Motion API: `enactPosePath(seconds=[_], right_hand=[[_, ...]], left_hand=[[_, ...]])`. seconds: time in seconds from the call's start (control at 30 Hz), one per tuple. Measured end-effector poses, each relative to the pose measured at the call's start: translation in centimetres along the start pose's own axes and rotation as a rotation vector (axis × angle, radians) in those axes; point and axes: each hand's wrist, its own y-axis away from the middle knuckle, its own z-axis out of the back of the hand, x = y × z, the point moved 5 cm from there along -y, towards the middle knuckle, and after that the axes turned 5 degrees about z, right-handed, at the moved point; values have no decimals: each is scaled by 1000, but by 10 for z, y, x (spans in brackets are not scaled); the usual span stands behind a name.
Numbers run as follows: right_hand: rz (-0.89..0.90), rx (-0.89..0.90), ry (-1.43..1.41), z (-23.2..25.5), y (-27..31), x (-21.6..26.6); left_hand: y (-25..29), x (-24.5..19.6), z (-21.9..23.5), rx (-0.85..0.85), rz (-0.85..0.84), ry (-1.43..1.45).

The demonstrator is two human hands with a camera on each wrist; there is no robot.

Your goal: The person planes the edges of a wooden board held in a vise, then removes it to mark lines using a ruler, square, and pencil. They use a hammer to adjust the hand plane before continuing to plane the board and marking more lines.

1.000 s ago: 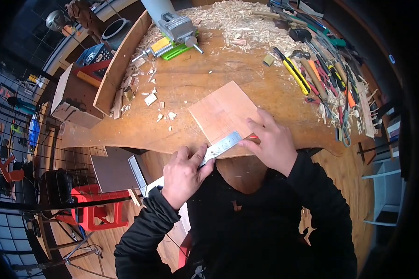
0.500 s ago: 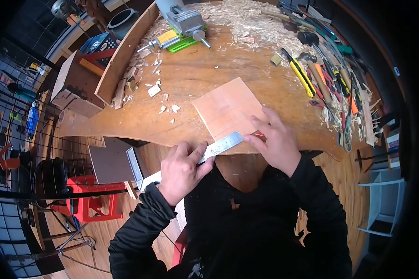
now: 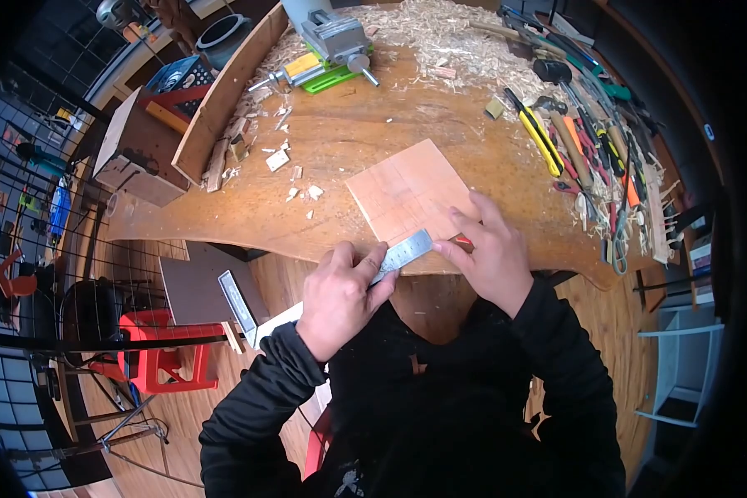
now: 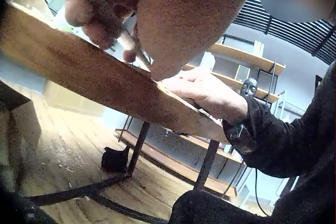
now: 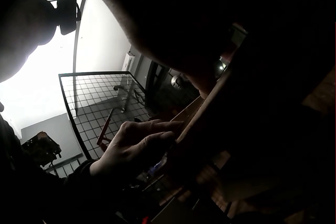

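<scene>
A square reddish-brown wooden board (image 3: 402, 187) with thin pencil-like lines lies at the near edge of the workbench. My left hand (image 3: 336, 295) grips the long metal blade of a carpenter's square (image 3: 408, 248), thumb below and forefinger above. The blade's marked end overlaps the board's near corner, while the stock (image 3: 237, 303) hangs out to the left past the bench edge. By the board's right corner is my right hand (image 3: 494, 253), fingers bent and thumb near the blade end. A small red object (image 3: 465, 241) shows between its thumb and forefinger, the rest hidden.
A small vise (image 3: 336, 41) on a green base stands at the back of the workbench (image 3: 266, 220). Wood shavings (image 3: 440, 37) cover the far side. Cutters and other tools (image 3: 539, 141) lie along the right. A red stool (image 3: 170, 365) stands at lower left.
The head view has shifted, moving the scene slightly. In the last half second my left hand has slid along the blade toward the board. The right hand stays by the board's corner.
</scene>
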Motion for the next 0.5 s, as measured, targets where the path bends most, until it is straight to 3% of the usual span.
enactPosePath(seconds=[0.5], right_hand=[[-3, -25, 16, -1, 1, 0]], left_hand=[[4, 6, 2, -19, -86, -70]])
